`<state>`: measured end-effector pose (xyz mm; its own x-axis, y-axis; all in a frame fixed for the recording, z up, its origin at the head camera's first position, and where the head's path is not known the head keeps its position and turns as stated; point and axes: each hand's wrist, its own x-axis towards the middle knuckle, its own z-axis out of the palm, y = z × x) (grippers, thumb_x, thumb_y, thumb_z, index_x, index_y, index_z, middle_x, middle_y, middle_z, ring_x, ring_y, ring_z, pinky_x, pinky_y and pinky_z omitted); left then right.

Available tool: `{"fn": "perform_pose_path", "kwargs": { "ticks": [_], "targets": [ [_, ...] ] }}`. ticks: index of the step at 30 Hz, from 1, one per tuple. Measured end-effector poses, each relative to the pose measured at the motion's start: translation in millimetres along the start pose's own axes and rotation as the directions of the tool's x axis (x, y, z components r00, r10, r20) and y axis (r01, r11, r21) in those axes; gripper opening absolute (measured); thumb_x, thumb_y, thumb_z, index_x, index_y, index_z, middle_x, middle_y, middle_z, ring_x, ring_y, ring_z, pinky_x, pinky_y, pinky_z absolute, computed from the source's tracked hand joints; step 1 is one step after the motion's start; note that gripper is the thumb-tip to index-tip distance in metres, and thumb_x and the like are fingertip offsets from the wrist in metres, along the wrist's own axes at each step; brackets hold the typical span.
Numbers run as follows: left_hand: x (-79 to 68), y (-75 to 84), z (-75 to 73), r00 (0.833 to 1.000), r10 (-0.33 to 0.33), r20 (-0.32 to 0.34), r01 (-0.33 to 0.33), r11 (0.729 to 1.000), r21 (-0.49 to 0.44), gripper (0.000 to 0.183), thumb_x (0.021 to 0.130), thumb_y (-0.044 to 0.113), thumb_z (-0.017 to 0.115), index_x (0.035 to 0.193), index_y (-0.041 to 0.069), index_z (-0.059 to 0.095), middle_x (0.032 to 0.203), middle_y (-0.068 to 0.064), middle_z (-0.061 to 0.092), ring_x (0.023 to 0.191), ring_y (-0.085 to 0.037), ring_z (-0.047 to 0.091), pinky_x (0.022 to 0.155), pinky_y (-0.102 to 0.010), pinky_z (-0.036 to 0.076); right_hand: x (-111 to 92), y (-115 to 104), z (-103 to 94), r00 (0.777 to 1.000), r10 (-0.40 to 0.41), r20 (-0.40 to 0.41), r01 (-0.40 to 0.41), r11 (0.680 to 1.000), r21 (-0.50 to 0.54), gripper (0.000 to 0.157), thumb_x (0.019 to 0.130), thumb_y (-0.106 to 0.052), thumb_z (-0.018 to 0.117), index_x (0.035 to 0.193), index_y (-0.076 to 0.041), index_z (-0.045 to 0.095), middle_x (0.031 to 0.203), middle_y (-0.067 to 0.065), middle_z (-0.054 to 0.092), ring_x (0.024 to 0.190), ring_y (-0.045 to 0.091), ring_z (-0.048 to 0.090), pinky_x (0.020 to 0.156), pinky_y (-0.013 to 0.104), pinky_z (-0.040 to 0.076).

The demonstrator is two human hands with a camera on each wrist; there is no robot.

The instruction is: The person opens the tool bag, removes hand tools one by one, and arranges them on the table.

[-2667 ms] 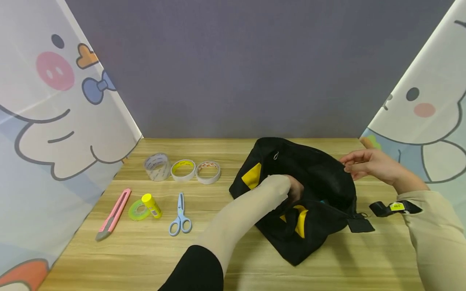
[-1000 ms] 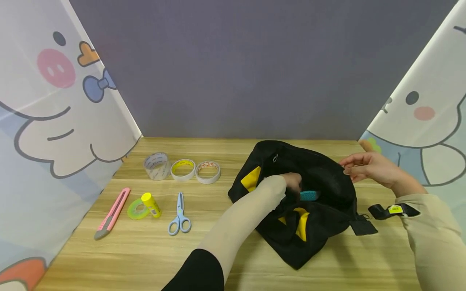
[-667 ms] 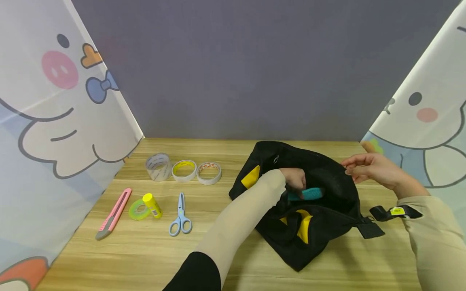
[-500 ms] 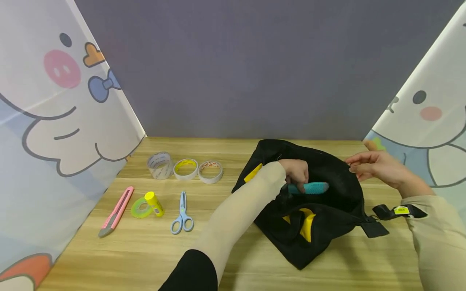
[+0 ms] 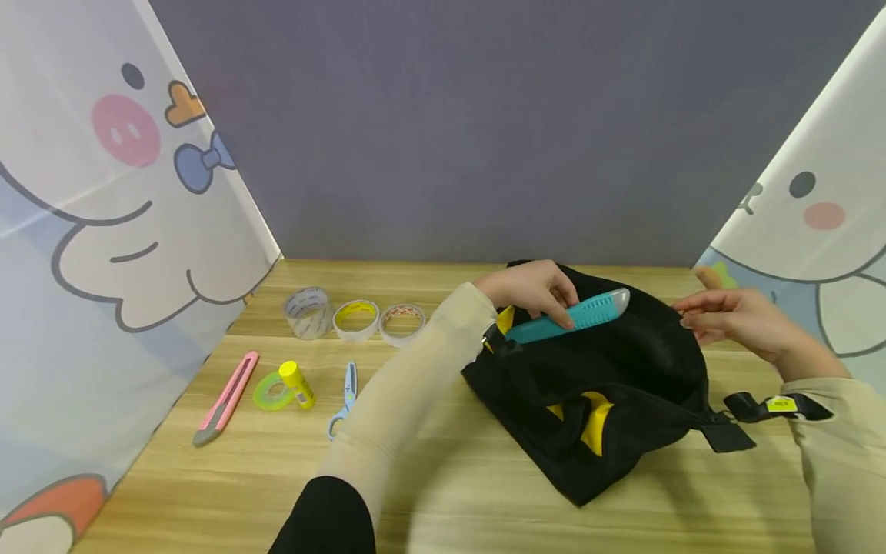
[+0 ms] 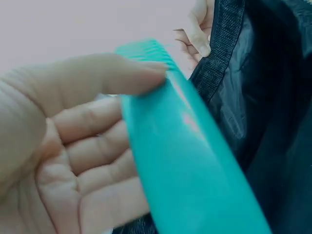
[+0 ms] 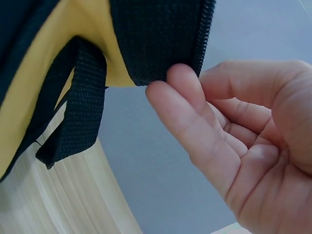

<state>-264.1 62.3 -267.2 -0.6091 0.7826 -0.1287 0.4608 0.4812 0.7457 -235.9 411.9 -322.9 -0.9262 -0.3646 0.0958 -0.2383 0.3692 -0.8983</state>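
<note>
In the head view my left hand (image 5: pixel 536 288) holds a teal utility knife (image 5: pixel 591 313) over the open mouth of a black bag (image 5: pixel 623 362) with yellow patches. The left wrist view shows the thumb pressed along the knife's teal body (image 6: pixel 170 146), the fingers behind it. At the bag's right side, my right hand (image 5: pixel 737 319) pinches the zippered edge between thumb and fingertips. Up close in the right wrist view, that zippered edge (image 7: pixel 161 39) sits between the fingers of the right hand (image 7: pixel 229 126). The bag's deeper inside is dark.
Left on the wooden table (image 5: pixel 228 492) lie a pink utility knife (image 5: pixel 227 400), a green tape roll (image 5: pixel 266 402), a yellow glue stick (image 5: pixel 298 385) and blue scissors (image 5: pixel 349 385), partly behind my left sleeve. Behind them are a clear tape roll (image 5: pixel 308 312) and two white-edged rolls (image 5: pixel 356 334).
My left hand was deep in the bag; it has risen and moved left, bringing the teal utility knife up out of it. The right hand keeps its hold on the bag's edge.
</note>
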Motion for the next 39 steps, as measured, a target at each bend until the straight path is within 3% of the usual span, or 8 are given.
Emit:
{"fn": "perform_pose_path", "kwargs": {
  "ticks": [6, 10, 14, 19, 24, 32, 36, 39],
  "targets": [
    [-18.7, -9.0, -2.5, 0.990, 0.081, -0.111, -0.090, 0.993, -0.079, 0.024, 0.086, 0.003, 0.076, 0.109, 0.000, 0.072, 0.097, -0.006, 0.073, 0.069, -0.015, 0.057, 0.064, -0.030, 0.052, 0.3, 1.2, -1.6, 1.000, 0.006, 0.012, -0.006, 0.999, -0.039, 0.041, 0.098, 0.009, 0.054, 0.102, -0.026, 0.076, 0.114, -0.021, 0.063, 0.074, 0.010, 0.065, 0.063, 0.023, 0.058],
    [-31.9, -17.1, -2.2, 0.973, 0.112, -0.203, -0.134, 0.986, -0.098, 0.024, 0.085, 0.004, 0.078, 0.108, -0.001, 0.073, 0.098, -0.006, 0.074, 0.083, -0.015, 0.066, 0.070, -0.030, 0.056, 0.6, 1.3, -2.5, 1.000, -0.007, 0.028, 0.007, 1.000, -0.001, 0.044, 0.097, 0.012, 0.053, 0.101, -0.025, 0.076, 0.093, -0.010, 0.072, 0.073, 0.011, 0.066, 0.062, 0.024, 0.058],
    [-44.1, -26.3, -0.9, 0.945, 0.122, -0.302, -0.174, 0.973, -0.153, 0.018, 0.082, 0.000, 0.080, 0.099, -0.003, 0.074, 0.092, -0.007, 0.074, 0.085, -0.018, 0.068, 0.075, -0.029, 0.058, 1.0, 2.3, -3.9, 0.999, -0.018, 0.047, 0.016, 0.999, 0.042, 0.045, 0.097, 0.014, 0.051, 0.102, -0.023, 0.077, 0.092, -0.007, 0.074, 0.074, 0.010, 0.067, 0.062, 0.024, 0.058],
    [-59.1, -40.1, 4.6, 0.920, 0.079, -0.383, -0.180, 0.955, -0.236, 0.013, 0.080, -0.005, 0.079, 0.092, -0.006, 0.075, 0.086, -0.008, 0.074, 0.080, -0.020, 0.070, 0.076, -0.032, 0.059, 0.9, 3.1, -4.1, 0.999, -0.008, 0.038, 0.007, 1.000, 0.027, 0.043, 0.097, 0.013, 0.053, 0.101, -0.022, 0.077, 0.092, -0.007, 0.073, 0.074, 0.010, 0.067, 0.062, 0.024, 0.058],
    [-74.4, -56.3, 11.0, 0.912, 0.078, -0.403, -0.169, 0.966, -0.196, 0.015, 0.079, -0.007, 0.078, 0.093, -0.003, 0.077, 0.090, -0.005, 0.074, 0.083, -0.018, 0.065, 0.078, -0.029, 0.056, 0.9, 4.4, -3.5, 0.999, -0.005, 0.039, 0.004, 1.000, 0.013, 0.044, 0.097, 0.013, 0.052, 0.101, -0.024, 0.076, 0.092, -0.008, 0.072, 0.074, 0.010, 0.067, 0.062, 0.024, 0.058],
    [-96.5, -74.9, 21.5, 0.907, -0.006, -0.420, -0.124, 0.952, -0.281, 0.016, 0.086, -0.005, 0.073, 0.102, -0.003, 0.075, 0.105, -0.010, 0.071, 0.085, -0.042, 0.068, 0.070, -0.039, 0.060, 0.9, 7.2, -3.6, 0.999, -0.020, 0.028, 0.020, 0.999, -0.028, 0.041, 0.098, 0.009, 0.053, 0.103, -0.025, 0.076, 0.092, -0.009, 0.072, 0.076, 0.009, 0.067, 0.062, 0.024, 0.058],
    [-109.8, -83.3, 26.5, 0.888, -0.077, -0.453, -0.120, 0.913, -0.391, 0.021, 0.089, -0.010, 0.064, 0.108, -0.006, 0.072, 0.120, -0.014, 0.066, 0.096, -0.040, 0.068, 0.079, -0.055, 0.058, 1.1, 9.2, -3.6, 0.999, -0.020, 0.037, 0.020, 1.000, 0.005, 0.043, 0.098, 0.011, 0.052, 0.103, -0.025, 0.076, 0.092, -0.009, 0.072, 0.078, 0.008, 0.067, 0.061, 0.024, 0.058],
    [-118.9, -90.2, 29.8, 0.869, -0.080, -0.487, -0.117, 0.925, -0.361, 0.027, 0.090, -0.016, 0.056, 0.110, -0.007, 0.072, 0.126, -0.015, 0.064, 0.106, -0.030, 0.066, 0.088, -0.046, 0.057, 1.4, 11.3, -4.5, 0.999, -0.025, 0.048, 0.024, 1.000, 0.019, 0.045, 0.098, 0.012, 0.052, 0.104, -0.025, 0.075, 0.093, -0.008, 0.072, 0.079, 0.007, 0.067, 0.061, 0.023, 0.057]
  ]
}}
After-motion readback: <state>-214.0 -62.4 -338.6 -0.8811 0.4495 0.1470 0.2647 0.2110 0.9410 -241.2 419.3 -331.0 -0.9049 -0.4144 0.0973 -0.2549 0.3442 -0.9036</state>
